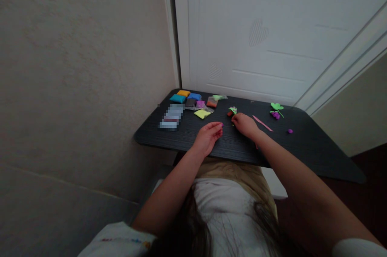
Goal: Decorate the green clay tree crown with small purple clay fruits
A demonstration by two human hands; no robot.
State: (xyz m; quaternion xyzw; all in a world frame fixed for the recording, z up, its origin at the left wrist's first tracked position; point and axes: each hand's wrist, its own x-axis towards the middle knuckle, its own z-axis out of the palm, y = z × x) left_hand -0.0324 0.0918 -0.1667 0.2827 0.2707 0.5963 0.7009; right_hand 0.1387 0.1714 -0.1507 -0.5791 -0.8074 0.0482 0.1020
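My left hand (208, 135) hovers low over the black table (187, 140), fingers pinched on a small purple clay ball (221, 125). My right hand (245, 124) rests just to its right, fingers curled near a small red and green clay figure (232, 111); whether those fingers hold anything is hidden. A pink modelling stick (262, 123) lies right of that hand.
Several coloured clay packets (193, 101) lie at the table's back left, with a yellow one (202, 113) nearer. A green leaf shape with purple balls (276, 110) and a loose purple ball (290, 131) sit at the right. A white door (272, 31) stands behind.
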